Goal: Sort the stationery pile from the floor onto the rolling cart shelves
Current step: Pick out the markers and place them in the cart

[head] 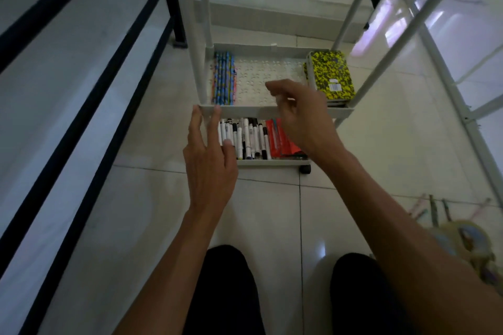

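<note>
- White perforated plastic is what I work over: the middle shelf (261, 73) of the rolling cart (190, 35) carries a row of blue patterned pencils (224, 79) along its left side and a stack of yellow-and-black notebooks (330, 76) on its right, with a bare strip between them.
- My right hand (299, 114) hovers above that strip, fingers loosely curled; I see nothing held in it, though motion blur hides the fingertips.
- My left hand (209, 155) lies flat and spread, fingertips touching the shelf's front lip (239, 111), holding nothing.
- Below, the bottom shelf (272, 162) holds black-and-white markers (247, 139) beside red packets (283, 139).
- What is left of the stationery pile (449, 226) lies on the floor tiles (272, 226) by my right forearm, blurred.
- I judge the good move is keeping my left hand steadying the cart, since it rolls, and filling the bare strip without disturbing the pencil row.
</note>
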